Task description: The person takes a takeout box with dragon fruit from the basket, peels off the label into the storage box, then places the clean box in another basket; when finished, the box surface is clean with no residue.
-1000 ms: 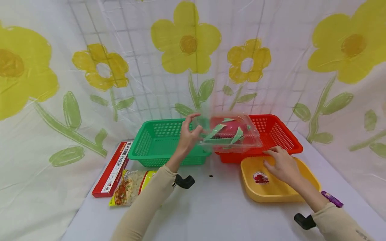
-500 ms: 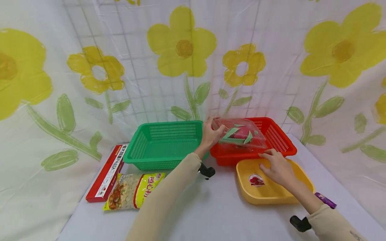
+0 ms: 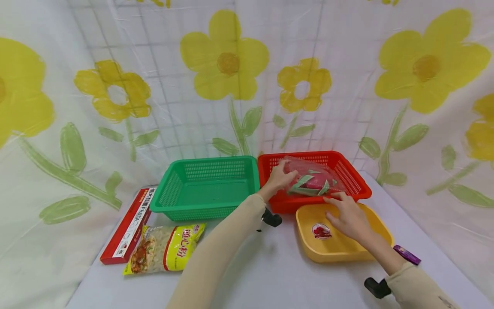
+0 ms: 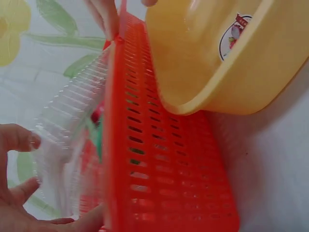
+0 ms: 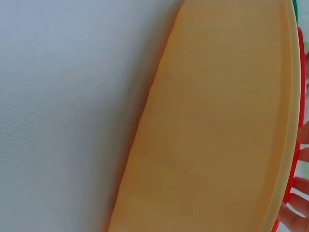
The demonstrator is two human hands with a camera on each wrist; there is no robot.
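Note:
My left hand (image 3: 278, 177) grips the left end of a clear plastic box (image 4: 72, 111). Inside shows a pink, green-scaled fruit like a dragon fruit (image 3: 316, 179). The box tilts down within the red basket (image 3: 356, 182), mostly behind its near wall in the left wrist view. My right hand (image 3: 349, 216) hovers over the yellow basin (image 3: 347, 255), its fingertips at the red basket's near rim, with thumb and forefinger apart. In the right wrist view only its fingers (image 5: 301, 188) show, at the right edge.
A green basket (image 3: 204, 212) stands left of the red one. A red pasta box (image 3: 127, 229) and a yellow pasta bag (image 3: 164, 249) lie at the left. A purple packet (image 3: 407, 255) lies right of the basin. A flowered curtain (image 3: 162, 107) hangs behind.
My left hand has carried the clear box rightward and down, from above the gap between the baskets into the red basket. My right hand has kept its place at the red rim.

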